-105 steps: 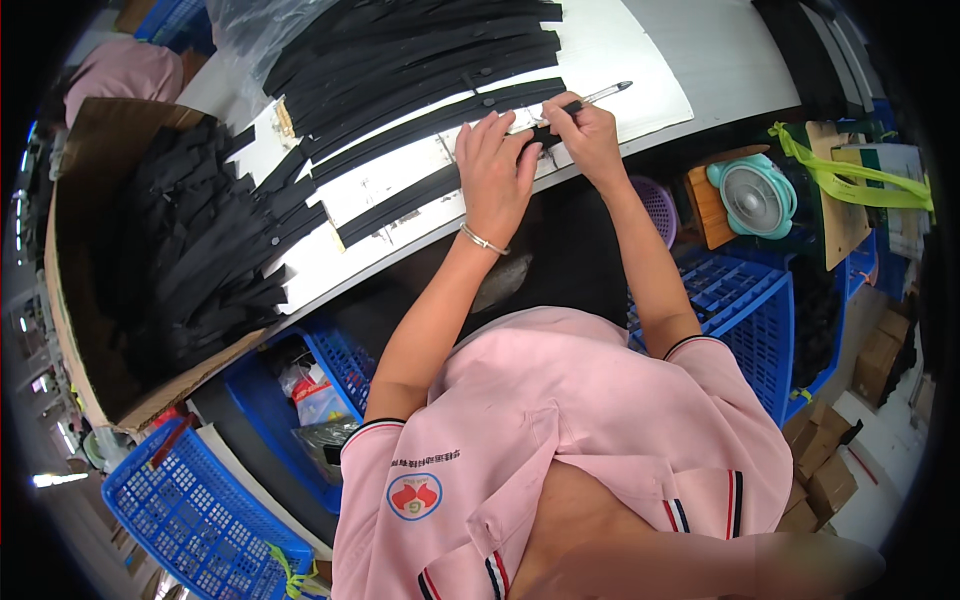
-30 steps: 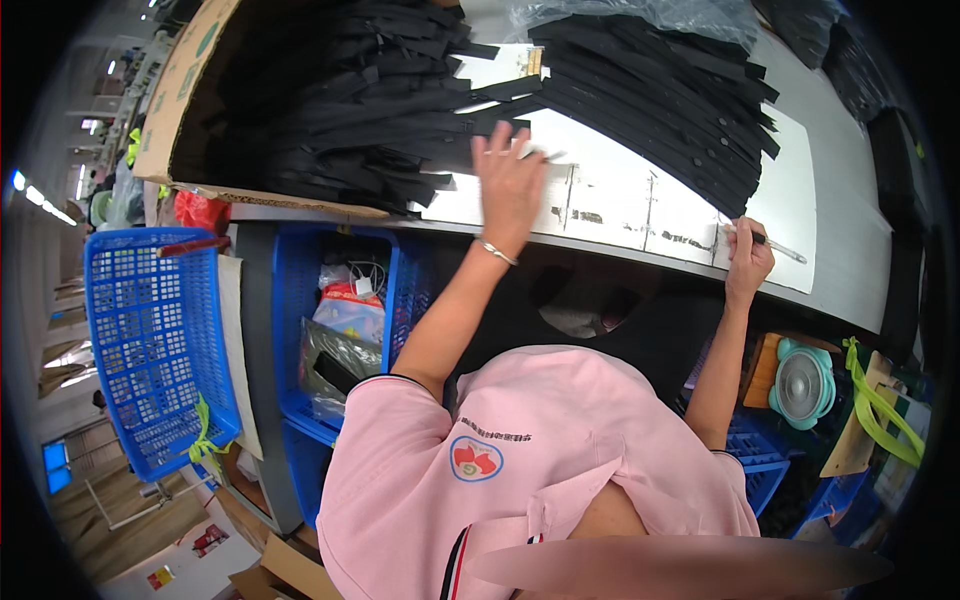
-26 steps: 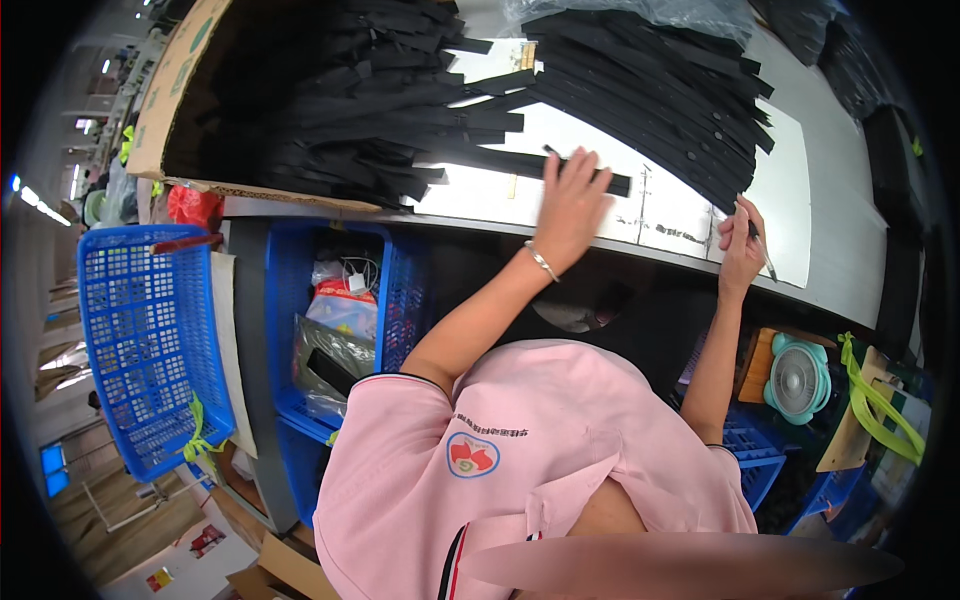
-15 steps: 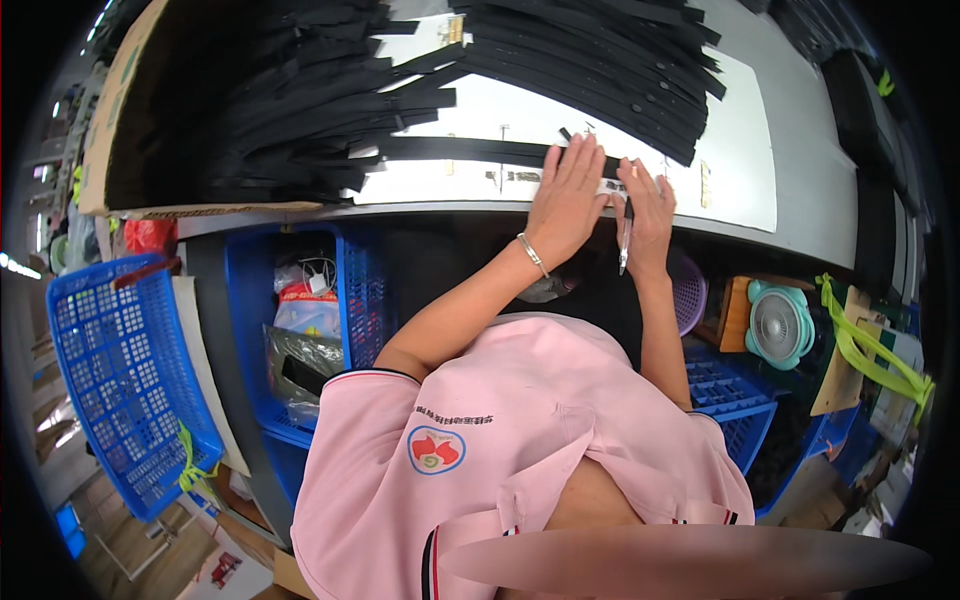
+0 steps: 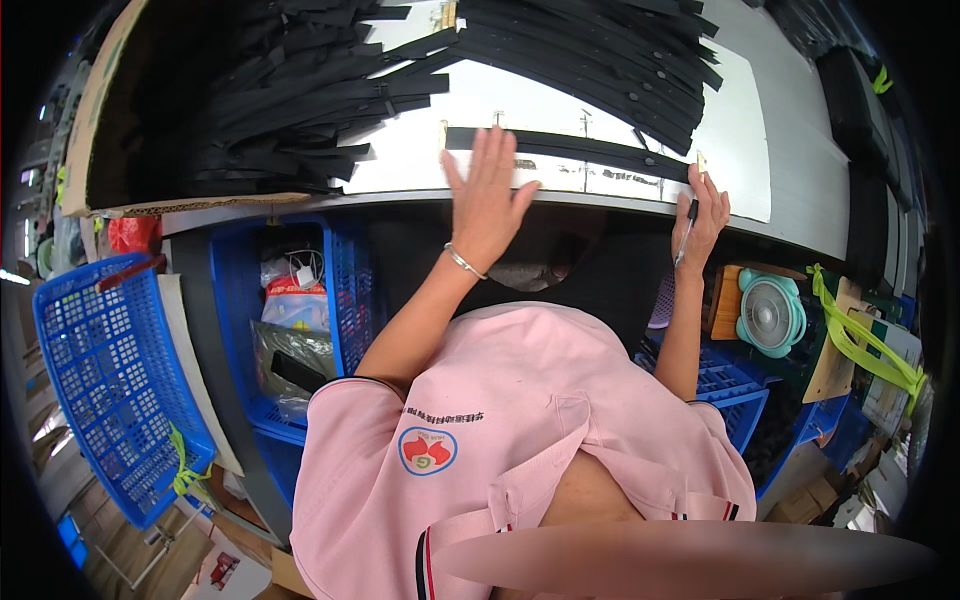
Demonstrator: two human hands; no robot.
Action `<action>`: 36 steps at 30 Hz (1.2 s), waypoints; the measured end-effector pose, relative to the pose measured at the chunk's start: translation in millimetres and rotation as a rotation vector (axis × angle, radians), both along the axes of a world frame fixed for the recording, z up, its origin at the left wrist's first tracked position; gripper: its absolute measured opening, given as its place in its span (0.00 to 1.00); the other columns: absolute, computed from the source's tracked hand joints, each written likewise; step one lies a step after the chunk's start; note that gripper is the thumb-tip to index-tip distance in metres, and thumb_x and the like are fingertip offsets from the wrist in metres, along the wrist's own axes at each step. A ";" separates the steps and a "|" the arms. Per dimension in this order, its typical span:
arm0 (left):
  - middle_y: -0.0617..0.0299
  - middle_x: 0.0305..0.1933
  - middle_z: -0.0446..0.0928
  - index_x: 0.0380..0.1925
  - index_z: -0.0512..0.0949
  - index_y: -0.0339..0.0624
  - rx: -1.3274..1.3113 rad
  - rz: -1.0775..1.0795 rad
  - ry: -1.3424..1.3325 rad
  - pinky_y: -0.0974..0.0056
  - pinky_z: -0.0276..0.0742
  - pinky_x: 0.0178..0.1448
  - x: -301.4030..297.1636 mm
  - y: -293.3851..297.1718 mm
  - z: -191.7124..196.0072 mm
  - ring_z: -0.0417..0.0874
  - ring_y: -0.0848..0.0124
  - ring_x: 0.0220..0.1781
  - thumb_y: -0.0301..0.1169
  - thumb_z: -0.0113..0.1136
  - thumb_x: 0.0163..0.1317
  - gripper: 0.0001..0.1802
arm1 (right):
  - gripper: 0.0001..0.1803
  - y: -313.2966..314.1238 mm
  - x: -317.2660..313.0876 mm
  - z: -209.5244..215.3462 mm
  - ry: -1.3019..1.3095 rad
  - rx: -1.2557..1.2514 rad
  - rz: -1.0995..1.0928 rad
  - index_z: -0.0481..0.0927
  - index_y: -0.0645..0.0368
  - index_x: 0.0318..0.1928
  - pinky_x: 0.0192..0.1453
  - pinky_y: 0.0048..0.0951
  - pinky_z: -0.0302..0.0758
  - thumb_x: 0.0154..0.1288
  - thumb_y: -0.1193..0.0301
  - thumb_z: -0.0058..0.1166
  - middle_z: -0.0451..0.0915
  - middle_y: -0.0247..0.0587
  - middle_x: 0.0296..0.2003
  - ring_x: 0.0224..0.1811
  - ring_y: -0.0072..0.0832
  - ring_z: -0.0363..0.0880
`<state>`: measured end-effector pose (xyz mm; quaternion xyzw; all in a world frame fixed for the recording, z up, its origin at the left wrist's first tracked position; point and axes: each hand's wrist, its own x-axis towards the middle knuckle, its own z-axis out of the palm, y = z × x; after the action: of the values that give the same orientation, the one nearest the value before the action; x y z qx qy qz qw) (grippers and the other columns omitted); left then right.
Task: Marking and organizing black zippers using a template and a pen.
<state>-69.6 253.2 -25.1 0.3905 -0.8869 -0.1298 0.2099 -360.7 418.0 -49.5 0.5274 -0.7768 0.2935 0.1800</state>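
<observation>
A single black fabric strip [image 5: 585, 148] lies lengthwise near the front edge of a white sheet [image 5: 742, 120] that has printed marks on it. My left hand [image 5: 487, 195] rests palm down at the strip's left end, fingers stretched out and thumb apart. At the other end, the fingertips of my right hand [image 5: 705, 212] touch or nearly touch the strip. A pen [image 5: 686, 238] is held in that hand, pointing back toward my wrist. Beyond the strip lies a thick pile of similar black strips [image 5: 600, 65].
To the left, a cardboard box [image 5: 98, 110] lies with more black strips [image 5: 310, 110] spilling out. Below the table edge stand a blue crate [image 5: 228, 330] holding bags, another blue basket [image 5: 120, 380], and a small turquoise fan [image 5: 772, 312] on the right.
My hands have moved apart, the left one leftward and the right one rightward with the pen. The strip has shifted right, clear of the strips by the box.
</observation>
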 end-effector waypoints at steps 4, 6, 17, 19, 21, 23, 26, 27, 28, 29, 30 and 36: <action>0.55 0.81 0.59 0.75 0.63 0.41 0.003 0.053 0.025 0.32 0.30 0.81 29.4 -10.3 -2.4 0.53 0.55 0.84 0.48 0.64 0.67 0.42 | 0.22 -2.3 1.1 3.3 0.013 -0.003 -0.001 0.77 0.50 0.65 0.79 0.47 0.57 0.72 0.72 0.60 0.81 0.28 0.62 0.69 0.30 0.74; 0.57 0.81 0.61 0.75 0.64 0.42 -0.007 0.059 0.029 0.33 0.30 0.81 31.7 -11.5 -4.4 0.53 0.55 0.84 0.50 0.67 0.64 0.43 | 0.21 -3.2 2.2 6.9 -0.006 0.010 -0.003 0.78 0.50 0.64 0.79 0.47 0.56 0.72 0.72 0.60 0.81 0.28 0.62 0.68 0.31 0.75; 0.58 0.75 0.69 0.70 0.71 0.43 -0.082 0.104 0.128 0.38 0.41 0.81 33.7 -11.4 -11.1 0.61 0.56 0.80 0.50 0.71 0.60 0.41 | 0.14 -81.1 89.7 67.5 -0.716 -0.076 0.071 0.84 0.59 0.55 0.66 0.33 0.70 0.78 0.68 0.52 0.87 0.40 0.49 0.53 0.29 0.82; 0.58 0.75 0.70 0.70 0.71 0.43 -0.075 0.095 0.140 0.38 0.42 0.80 30.9 -12.0 -9.4 0.62 0.56 0.80 0.50 0.71 0.60 0.42 | 0.14 -103.7 111.2 71.1 -0.987 -0.079 0.226 0.84 0.63 0.53 0.54 0.26 0.76 0.78 0.68 0.52 0.87 0.40 0.47 0.46 0.22 0.82; 0.58 0.75 0.70 0.70 0.71 0.43 -0.069 0.095 0.148 0.38 0.42 0.80 29.1 -12.7 -9.6 0.62 0.56 0.80 0.50 0.71 0.60 0.42 | 0.14 -128.4 132.9 71.6 -1.024 -0.076 0.325 0.85 0.66 0.50 0.48 0.23 0.77 0.78 0.68 0.53 0.87 0.39 0.45 0.42 0.19 0.82; 0.58 0.74 0.71 0.70 0.71 0.44 -0.069 0.093 0.151 0.38 0.43 0.80 29.7 -12.6 -10.4 0.63 0.56 0.80 0.50 0.71 0.59 0.42 | 0.13 -148.5 151.2 69.6 -1.062 -0.078 0.394 0.86 0.67 0.46 0.42 0.20 0.77 0.74 0.68 0.58 0.87 0.39 0.39 0.37 0.20 0.83; 0.58 0.74 0.71 0.70 0.72 0.44 -0.063 0.086 0.180 0.38 0.43 0.80 27.8 -12.7 -10.3 0.63 0.55 0.80 0.50 0.71 0.59 0.41 | 0.13 -167.9 151.5 36.8 -1.036 -0.025 0.375 0.86 0.70 0.42 0.38 0.19 0.76 0.73 0.68 0.60 0.87 0.39 0.38 0.34 0.18 0.84; 0.58 0.74 0.71 0.69 0.72 0.44 -0.062 0.085 0.175 0.38 0.44 0.79 27.6 -13.0 -10.3 0.62 0.56 0.80 0.51 0.71 0.59 0.41 | 0.15 -169.4 152.1 31.4 -0.994 -0.016 0.355 0.85 0.72 0.38 0.35 0.21 0.75 0.73 0.68 0.60 0.88 0.38 0.37 0.31 0.17 0.84; 0.58 0.74 0.71 0.69 0.72 0.44 -0.060 0.096 0.174 0.38 0.44 0.79 28.8 -12.8 -10.2 0.62 0.56 0.80 0.51 0.71 0.59 0.41 | 0.15 -170.5 154.8 32.2 -0.995 -0.008 0.364 0.85 0.72 0.38 0.35 0.21 0.75 0.73 0.68 0.60 0.88 0.38 0.37 0.31 0.17 0.84; 0.58 0.74 0.70 0.69 0.72 0.44 -0.055 0.093 0.175 0.39 0.44 0.79 29.8 -12.8 -9.6 0.62 0.56 0.80 0.51 0.71 0.59 0.41 | 0.15 -170.9 157.1 34.6 -0.944 -0.004 0.370 0.85 0.71 0.38 0.34 0.21 0.75 0.73 0.68 0.60 0.88 0.38 0.35 0.30 0.18 0.84; 0.58 0.74 0.70 0.69 0.72 0.44 -0.050 0.088 0.176 0.39 0.43 0.79 31.0 -12.9 -9.6 0.61 0.56 0.80 0.51 0.71 0.59 0.41 | 0.15 -171.5 158.8 35.8 -0.893 -0.002 0.376 0.85 0.71 0.38 0.33 0.21 0.75 0.73 0.68 0.61 0.88 0.38 0.34 0.29 0.18 0.84; 0.59 0.74 0.70 0.69 0.72 0.44 -0.060 0.092 0.168 0.39 0.42 0.80 31.1 -11.8 -14.3 0.60 0.57 0.81 0.51 0.70 0.59 0.41 | 0.11 -171.7 158.9 32.8 -0.806 0.036 0.404 0.86 0.67 0.40 0.32 0.23 0.76 0.72 0.69 0.61 0.87 0.42 0.31 0.27 0.21 0.85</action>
<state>-38.5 241.3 -39.3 0.4122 -0.8507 -0.1258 0.3010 -201.8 246.3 -16.6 0.5150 -0.6713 0.4912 -0.2070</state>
